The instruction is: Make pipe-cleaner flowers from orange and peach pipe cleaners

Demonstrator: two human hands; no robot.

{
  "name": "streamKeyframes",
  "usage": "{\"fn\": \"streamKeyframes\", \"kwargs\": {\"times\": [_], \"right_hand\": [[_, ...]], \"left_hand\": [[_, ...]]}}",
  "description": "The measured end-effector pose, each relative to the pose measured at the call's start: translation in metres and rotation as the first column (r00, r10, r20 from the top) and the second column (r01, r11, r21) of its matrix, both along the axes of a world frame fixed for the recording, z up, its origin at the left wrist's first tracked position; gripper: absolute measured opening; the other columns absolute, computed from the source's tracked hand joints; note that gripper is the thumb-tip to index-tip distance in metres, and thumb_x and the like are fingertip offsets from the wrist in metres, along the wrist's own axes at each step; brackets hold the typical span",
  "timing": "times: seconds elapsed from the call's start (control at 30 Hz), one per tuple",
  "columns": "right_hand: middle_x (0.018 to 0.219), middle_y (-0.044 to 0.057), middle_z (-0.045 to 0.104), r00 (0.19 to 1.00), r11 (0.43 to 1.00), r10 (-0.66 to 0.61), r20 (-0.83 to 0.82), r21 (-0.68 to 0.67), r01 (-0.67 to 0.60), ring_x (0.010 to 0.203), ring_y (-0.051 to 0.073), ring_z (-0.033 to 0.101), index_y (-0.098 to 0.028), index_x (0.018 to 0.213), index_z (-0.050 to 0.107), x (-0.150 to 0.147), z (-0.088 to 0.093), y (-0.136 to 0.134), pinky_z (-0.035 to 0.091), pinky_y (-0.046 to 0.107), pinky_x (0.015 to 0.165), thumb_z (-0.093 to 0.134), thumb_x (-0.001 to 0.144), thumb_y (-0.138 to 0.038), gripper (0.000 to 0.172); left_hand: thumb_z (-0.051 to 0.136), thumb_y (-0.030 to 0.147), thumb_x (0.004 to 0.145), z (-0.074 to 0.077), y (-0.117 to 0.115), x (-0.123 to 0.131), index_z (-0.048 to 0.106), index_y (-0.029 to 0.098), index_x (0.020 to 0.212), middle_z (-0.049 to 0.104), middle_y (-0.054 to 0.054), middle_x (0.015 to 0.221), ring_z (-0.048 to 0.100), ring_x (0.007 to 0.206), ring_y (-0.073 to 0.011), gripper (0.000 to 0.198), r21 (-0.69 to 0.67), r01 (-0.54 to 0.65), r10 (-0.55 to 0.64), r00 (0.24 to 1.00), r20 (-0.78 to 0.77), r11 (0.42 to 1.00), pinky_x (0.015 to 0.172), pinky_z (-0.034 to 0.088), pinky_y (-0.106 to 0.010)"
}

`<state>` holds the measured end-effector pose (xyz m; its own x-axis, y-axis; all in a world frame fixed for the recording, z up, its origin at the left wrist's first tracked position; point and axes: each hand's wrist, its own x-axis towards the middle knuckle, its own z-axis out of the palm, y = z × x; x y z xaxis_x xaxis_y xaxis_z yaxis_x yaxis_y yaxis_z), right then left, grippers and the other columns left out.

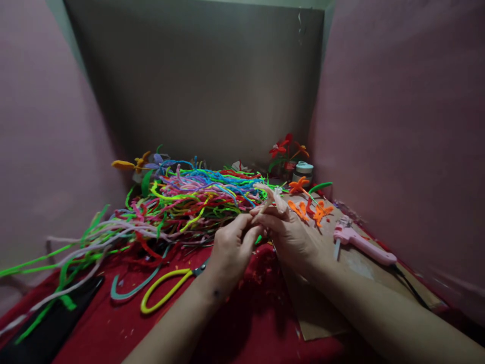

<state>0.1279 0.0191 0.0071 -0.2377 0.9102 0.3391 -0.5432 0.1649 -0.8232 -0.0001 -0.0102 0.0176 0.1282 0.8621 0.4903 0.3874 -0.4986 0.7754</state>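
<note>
Both hands meet over the front of the table, fingertips almost touching. Between them is a pale pink pipe-cleaner flower [281, 203], its fuzzy petals pointing up and a small white tuft at its middle. My left hand [233, 247] is closed, thumb and forefinger pinching the lower part of the flower. My right hand [293, 245] is closed too, its fingers pressed around the flower's base. The fingers hide the flower's lower end. A bit of green pipe cleaner [258, 239] shows just below the fingertips. Yellow-handled scissors [166, 290] lie beside my left wrist.
A big heap of coloured pipe cleaners [204, 189] spreads behind and left. On the cardboard [322, 323] at right are orange flowers [322, 212] and a pink glue gun [366, 246] with a cord. Behind stand a lidded jar [303, 172] and red flowers [279, 147]. A black flat object [56, 323] lies front left.
</note>
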Motion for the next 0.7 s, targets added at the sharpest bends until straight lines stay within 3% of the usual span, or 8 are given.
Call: {"fn": "streamKeyframes", "kwargs": {"times": [0.1,0.2,0.33,0.43,0.53,0.7], "right_hand": [[0.076,-0.001,0.061,0.998,0.998,-0.055,0.03,-0.02,0.055,0.066,0.012,0.05,-0.019,0.07,0.064,-0.003,-0.001,-0.003,0.042,0.026,0.064,0.069,0.071,-0.02,0.005],[0.075,-0.001,0.06,0.995,0.997,-0.074,0.073,0.009,0.073,0.071,0.013,0.051,-0.02,0.073,0.065,-0.004,-0.001,-0.005,0.043,0.028,0.07,0.07,0.071,-0.022,0.005],[0.083,0.0,0.061,0.986,0.988,-0.066,0.15,0.146,0.044,0.078,0.014,0.052,-0.021,0.076,0.068,-0.001,0.0,-0.003,0.044,0.029,0.075,0.071,0.071,-0.025,0.007],[0.081,0.0,0.061,0.986,0.988,0.005,0.166,0.148,-0.03,0.074,0.014,0.054,-0.022,0.085,0.069,0.002,0.003,-0.001,0.047,0.029,0.069,0.071,0.071,-0.026,0.014],[0.072,-0.001,0.06,0.987,0.985,0.054,0.15,0.156,-0.077,0.067,0.014,0.056,-0.023,0.086,0.069,0.005,0.004,0.0,0.048,0.031,0.066,0.067,0.076,-0.027,0.01],[0.079,0.0,0.064,0.984,0.98,-0.023,0.178,0.2,-0.013,0.073,0.014,0.056,-0.024,0.083,0.071,0.009,0.003,0.006,0.048,0.031,0.073,0.068,0.075,-0.026,0.009]], "left_hand": [[0.045,0.02,0.088,-0.012,0.002,-0.004,0.061,0.017,0.088,0.064,-0.004,0.078,0.059,0.07,-0.0133,0.017,0.295,-0.078,0.153,0.958,-0.241,0.952,0.068,0.044,-0.024],[0.043,0.02,0.089,-0.014,0.003,-0.007,0.062,0.018,0.083,0.061,-0.001,0.069,0.055,0.062,-0.0108,0.02,0.321,-0.068,0.152,0.957,-0.246,0.945,0.062,0.043,-0.021],[0.044,0.024,0.088,-0.006,0.002,-0.004,0.062,0.019,0.077,0.051,0.004,0.054,0.047,0.048,-0.0078,0.022,0.087,-0.073,0.075,0.997,-0.015,0.994,0.05,0.039,-0.018],[0.049,0.026,0.085,0.004,-0.001,0.0,0.06,0.017,0.071,0.046,0.006,0.049,0.043,0.04,-0.0065,0.02,-0.122,0.007,0.016,0.982,0.19,0.992,0.041,0.035,-0.018],[0.055,0.028,0.082,0.012,-0.005,0.001,0.057,0.015,0.067,0.05,0.005,0.051,0.042,0.036,-0.0049,0.02,-0.285,0.12,-0.017,0.94,0.341,0.951,0.037,0.032,-0.017],[0.059,0.031,0.081,0.014,-0.005,-0.003,0.06,0.014,0.071,0.053,0.004,0.052,0.041,0.033,-0.003,0.02,-0.398,0.334,-0.092,0.851,0.517,0.855,0.033,0.029,-0.014]]}}
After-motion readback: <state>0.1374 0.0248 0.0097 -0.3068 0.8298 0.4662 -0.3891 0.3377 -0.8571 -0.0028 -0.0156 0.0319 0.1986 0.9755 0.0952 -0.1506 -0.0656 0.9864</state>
